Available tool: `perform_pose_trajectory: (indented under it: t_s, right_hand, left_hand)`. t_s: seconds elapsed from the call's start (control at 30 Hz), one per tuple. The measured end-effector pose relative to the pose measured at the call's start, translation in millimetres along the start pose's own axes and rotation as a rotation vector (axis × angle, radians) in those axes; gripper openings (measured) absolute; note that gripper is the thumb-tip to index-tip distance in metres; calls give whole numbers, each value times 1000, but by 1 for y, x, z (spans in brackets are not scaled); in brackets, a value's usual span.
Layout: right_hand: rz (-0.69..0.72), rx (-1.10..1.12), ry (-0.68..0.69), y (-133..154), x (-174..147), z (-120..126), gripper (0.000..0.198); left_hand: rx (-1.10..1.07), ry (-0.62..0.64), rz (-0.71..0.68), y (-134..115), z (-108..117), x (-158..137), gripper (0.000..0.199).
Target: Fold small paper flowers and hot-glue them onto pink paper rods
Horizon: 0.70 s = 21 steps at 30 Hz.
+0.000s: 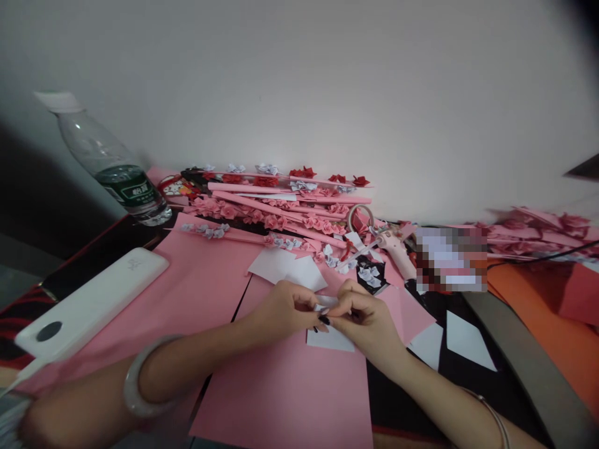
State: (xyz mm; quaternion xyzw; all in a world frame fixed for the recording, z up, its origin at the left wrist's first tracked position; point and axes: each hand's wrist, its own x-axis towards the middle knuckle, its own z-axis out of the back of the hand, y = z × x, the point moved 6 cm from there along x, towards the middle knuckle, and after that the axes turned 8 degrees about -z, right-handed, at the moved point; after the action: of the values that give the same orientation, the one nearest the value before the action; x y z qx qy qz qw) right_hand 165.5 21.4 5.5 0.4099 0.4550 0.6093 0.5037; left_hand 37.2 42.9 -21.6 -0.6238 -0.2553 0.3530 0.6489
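My left hand (pixel 292 307) and my right hand (pixel 367 315) meet above the pink sheets, fingertips pinched together. Between them is a small piece of white paper (pixel 326 300), mostly covered by the fingers, so its folds cannot be made out. Just beneath the hands lies a white paper square (pixel 330 340), on a pink sheet (pixel 285 393). More white paper (pixel 276 265) is spread right behind my left hand. A pink square (pixel 409 312) lies close to my right hand.
Paper-flower stems (pixel 281 218) in pink, red and white lie along the wall. A pink glue gun (pixel 397 252) and a tape roll (pixel 360 209) sit behind my right hand. At left are a water bottle (pixel 128 181) and a white power bank (pixel 98 305). Orange paper (pixel 538 305) lies right.
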Motion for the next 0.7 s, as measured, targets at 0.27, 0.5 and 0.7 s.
perform_pose_trajectory:
  t_s: [0.27, 0.5, 0.7]
  right_hand:
    - [152, -97, -40, 10, 1, 5, 12]
    - [41, -40, -51, 0, 1, 3, 9]
    - [37, -25, -39, -2, 0, 3, 11]
  left_hand:
    - [-100, -5, 9, 3, 1, 3, 9]
    - [-83, -62, 2, -1, 2, 0, 7]
    - [-94, -49, 16, -3, -1, -1, 7]
